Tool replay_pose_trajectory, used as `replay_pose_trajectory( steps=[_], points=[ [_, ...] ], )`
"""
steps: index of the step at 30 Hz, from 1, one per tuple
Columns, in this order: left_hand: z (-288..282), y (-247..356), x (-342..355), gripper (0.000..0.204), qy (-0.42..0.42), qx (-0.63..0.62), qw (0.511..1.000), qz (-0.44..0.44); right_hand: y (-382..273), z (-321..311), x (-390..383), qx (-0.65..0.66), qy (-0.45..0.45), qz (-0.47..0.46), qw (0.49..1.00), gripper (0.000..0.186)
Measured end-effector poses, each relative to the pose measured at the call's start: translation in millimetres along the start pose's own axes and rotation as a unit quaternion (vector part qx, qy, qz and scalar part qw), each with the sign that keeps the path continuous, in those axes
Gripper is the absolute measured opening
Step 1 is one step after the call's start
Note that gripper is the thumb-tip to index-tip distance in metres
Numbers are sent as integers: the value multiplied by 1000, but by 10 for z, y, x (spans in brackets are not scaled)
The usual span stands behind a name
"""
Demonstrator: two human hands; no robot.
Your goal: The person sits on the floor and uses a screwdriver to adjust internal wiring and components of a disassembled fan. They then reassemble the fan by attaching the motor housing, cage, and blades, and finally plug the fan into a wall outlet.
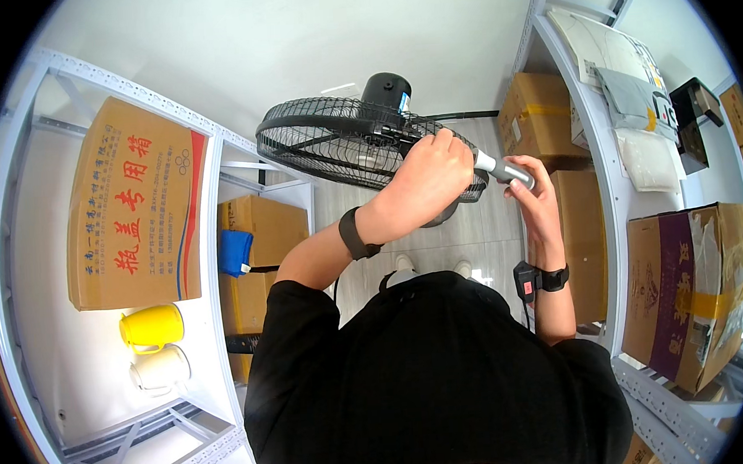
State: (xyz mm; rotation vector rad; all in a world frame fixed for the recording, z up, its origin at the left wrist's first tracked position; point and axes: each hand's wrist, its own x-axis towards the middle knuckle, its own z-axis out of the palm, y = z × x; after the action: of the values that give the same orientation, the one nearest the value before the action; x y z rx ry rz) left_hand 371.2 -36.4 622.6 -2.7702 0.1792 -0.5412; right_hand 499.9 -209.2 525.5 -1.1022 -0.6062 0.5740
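A black standing fan (325, 142) with a round wire cage is in front of me, its dark motor housing (387, 92) on top. My left hand (431, 174) is closed in a fist beside the cage, around one end of a grey-and-white cylindrical handle (490, 165). The handle slants out of that fist toward the right; its exact kind does not show. My right hand (537, 194) has thumb and fingers closed on its far end. Part of the cage and whatever lies inside the left fist are hidden.
White metal shelves (225, 324) flank me. The left one bears a large carton (135, 211), a yellow jug (152, 327) and a cream jug (160, 371). Cartons (542, 118) stand at the right, with a taped box (685, 291) and plastic-wrapped packages (633, 101) on that shelf.
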Motion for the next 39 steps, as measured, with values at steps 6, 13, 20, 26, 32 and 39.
replay_pose_trajectory(
  steps=[6, 13, 20, 26, 32, 39],
  points=[
    [-7, -18, -23, 10, 34, -44, 998, -26, -7, -103, 33, 80, -3, 164, 983, 31],
    [-22, 7, -22, 11, 12, -13, 1000, -22, 69, -158, -22, 67, -26, 58, 996, 30],
    [2, -29, -46, 12, 30, -76, 996, -28, -38, -63, -59, 86, -28, 118, 989, 30],
    [-14, -16, -40, 11, 53, -77, 995, -39, 109, -194, -33, 72, -60, 128, 987, 28],
    [8, -11, -55, 10, -6, -38, 999, -13, 33, 36, -80, 27, -4, 5, 1000, 28],
    [36, -36, -59, 9, 52, -101, 993, -43, 33, -182, -44, 81, -30, 168, 982, 26]
  ],
)
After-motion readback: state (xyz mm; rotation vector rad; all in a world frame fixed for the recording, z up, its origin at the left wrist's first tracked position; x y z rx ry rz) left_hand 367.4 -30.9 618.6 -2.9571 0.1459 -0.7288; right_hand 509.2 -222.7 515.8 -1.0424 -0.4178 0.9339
